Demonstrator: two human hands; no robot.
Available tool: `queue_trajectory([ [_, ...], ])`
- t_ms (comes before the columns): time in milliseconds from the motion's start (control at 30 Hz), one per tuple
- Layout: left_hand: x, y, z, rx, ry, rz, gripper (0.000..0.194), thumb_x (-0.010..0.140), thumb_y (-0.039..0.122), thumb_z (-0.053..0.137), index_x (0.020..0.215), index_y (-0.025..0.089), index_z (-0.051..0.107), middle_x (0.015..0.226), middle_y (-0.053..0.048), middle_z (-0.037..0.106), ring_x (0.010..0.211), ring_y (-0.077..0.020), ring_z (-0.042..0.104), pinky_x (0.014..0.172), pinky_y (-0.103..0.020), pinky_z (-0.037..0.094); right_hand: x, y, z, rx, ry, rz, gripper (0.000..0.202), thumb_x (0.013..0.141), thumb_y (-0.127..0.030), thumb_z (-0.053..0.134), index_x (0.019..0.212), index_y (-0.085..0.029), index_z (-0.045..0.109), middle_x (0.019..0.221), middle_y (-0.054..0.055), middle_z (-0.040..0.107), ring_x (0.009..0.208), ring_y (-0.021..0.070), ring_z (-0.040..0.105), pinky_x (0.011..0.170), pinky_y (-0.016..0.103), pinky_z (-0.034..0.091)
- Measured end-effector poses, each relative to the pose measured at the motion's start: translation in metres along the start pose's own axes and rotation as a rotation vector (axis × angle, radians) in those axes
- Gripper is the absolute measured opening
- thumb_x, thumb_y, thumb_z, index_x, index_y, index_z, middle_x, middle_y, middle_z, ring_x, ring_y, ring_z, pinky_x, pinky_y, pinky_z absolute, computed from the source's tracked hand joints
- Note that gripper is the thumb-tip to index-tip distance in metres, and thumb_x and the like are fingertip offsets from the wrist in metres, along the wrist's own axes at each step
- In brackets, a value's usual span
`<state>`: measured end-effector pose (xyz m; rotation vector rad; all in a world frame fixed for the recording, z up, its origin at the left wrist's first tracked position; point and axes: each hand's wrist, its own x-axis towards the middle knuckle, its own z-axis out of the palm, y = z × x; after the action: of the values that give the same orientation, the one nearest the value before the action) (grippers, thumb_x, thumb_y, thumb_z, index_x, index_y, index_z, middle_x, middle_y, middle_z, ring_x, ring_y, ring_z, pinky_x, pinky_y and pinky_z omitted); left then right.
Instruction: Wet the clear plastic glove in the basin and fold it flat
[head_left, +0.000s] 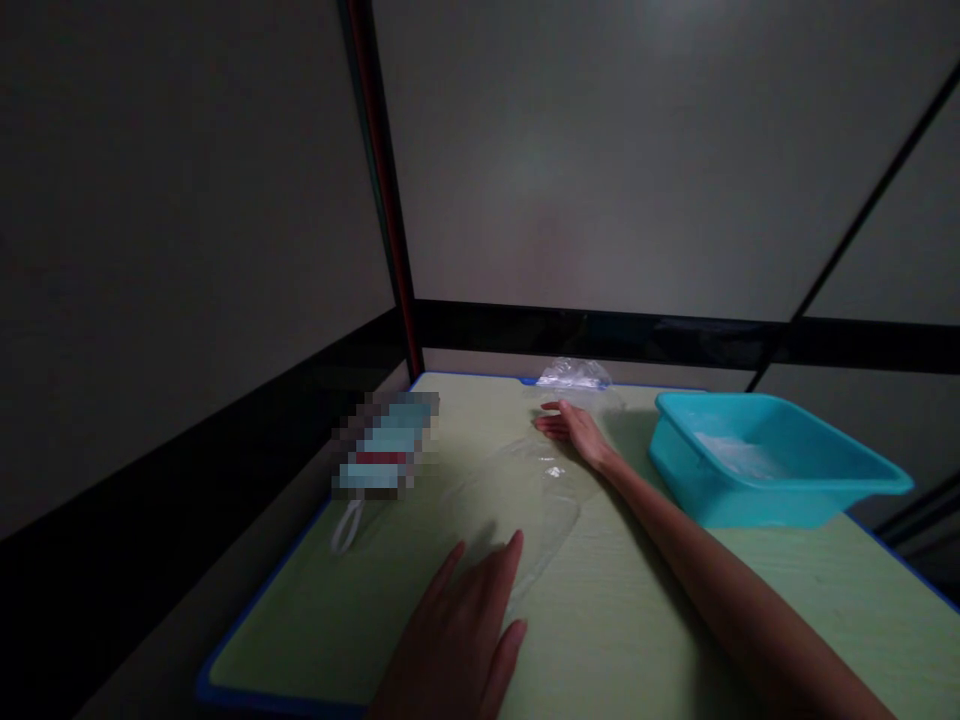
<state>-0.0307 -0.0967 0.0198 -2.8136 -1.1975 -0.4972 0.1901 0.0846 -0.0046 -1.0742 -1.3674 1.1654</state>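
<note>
A clear plastic bag [536,505] lies spread on the pale green table, its thin edges hard to make out. Over its near end, my left hand [469,615] is held with the fingers apart and nothing in them. My right hand [574,430] reaches to the far side of the bag, fingers stretched toward the left and holding nothing. Whether either hand presses on the plastic I cannot tell. Just beyond the right hand sits a crumpled heap of clear plastic [574,374] at the table's back edge.
On the right stands a turquoise plastic basin [750,500] with something whitish [739,455] inside. A blurred-out flat object [386,445] with a white loop strap [346,527] lies at the table's left edge. Walls border the table [300,630] at the left and back.
</note>
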Motion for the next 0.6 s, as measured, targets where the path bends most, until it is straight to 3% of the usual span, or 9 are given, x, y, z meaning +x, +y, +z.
queue_trajectory([
  [333,0.013,0.024,0.025,-0.011,-0.085,0.022,0.069,0.082,0.040,0.035,0.132,0.017,-0.007,0.125,-0.011,0.040,0.111,-0.0223,0.042,0.093,-0.040,0.034,0.021,-0.006,0.003,0.023,-0.128,0.043,0.041,0.086,-0.044,0.027,0.091,-0.015,0.054,0.081,0.010,0.065,0.072,0.0159,0.062,0.068,0.031,0.048],
  [500,0.019,0.028,0.029,-0.038,-0.115,0.029,0.073,0.081,0.041,0.037,0.131,0.018,-0.011,0.127,-0.011,0.038,0.109,-0.0240,0.044,0.092,-0.041,0.035,0.026,-0.012,0.001,0.018,-0.179,0.073,0.042,0.084,-0.048,0.029,0.090,-0.015,0.055,0.083,0.012,0.065,0.073,0.0174,0.062,0.069,0.032,0.047],
  [600,0.019,0.030,0.029,-0.055,-0.123,0.040,0.075,0.080,0.040,0.039,0.131,0.018,-0.012,0.128,-0.011,0.036,0.110,-0.0246,0.043,0.092,-0.040,0.036,0.025,-0.019,0.000,0.000,-0.145,0.071,0.039,0.083,-0.046,0.032,0.088,-0.015,0.055,0.087,0.012,0.064,0.075,0.0169,0.061,0.071,0.032,0.046],
])
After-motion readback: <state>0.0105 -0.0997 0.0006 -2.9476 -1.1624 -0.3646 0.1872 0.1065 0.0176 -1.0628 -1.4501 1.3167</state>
